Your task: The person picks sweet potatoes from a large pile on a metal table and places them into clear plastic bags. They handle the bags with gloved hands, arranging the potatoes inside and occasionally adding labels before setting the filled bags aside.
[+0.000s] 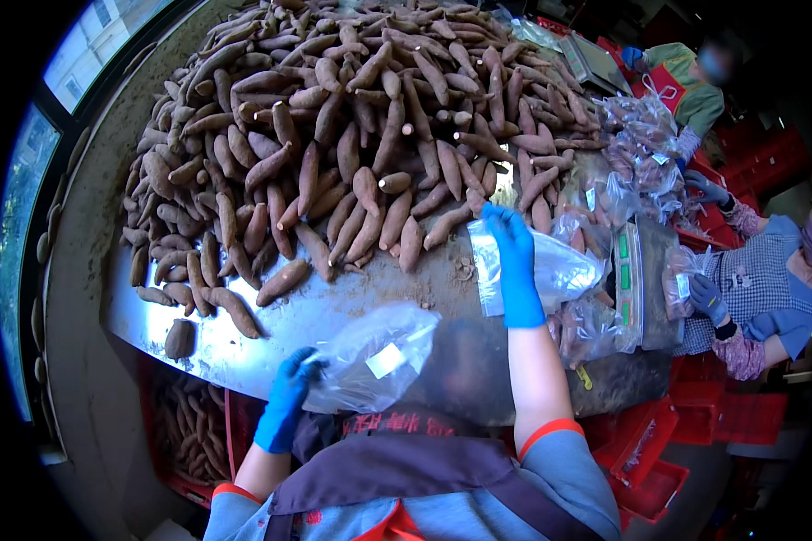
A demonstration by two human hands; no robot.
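Observation:
My left hand [287,399], in a blue glove, pinches the edge of a clear plastic bag [369,358] with a white label on it. The bag hangs over the front edge of the metal table [257,362]. My right hand [516,267], also blue-gloved, reaches over a stack of flat clear bags [490,277]. Its fingertips are by the end of a sweet potato [475,201]; whether they grip it is hidden. Beyond both hands rises a large heap of sweet potatoes [352,135], some with cut pale ends.
Filled bags [639,149] and a weighing scale [656,284] stand to the right, with a second scale [592,64] farther off. A co-worker [751,270] holds a filled bag there; another person [690,95] stands beyond. Red crates [649,439] lie below the table.

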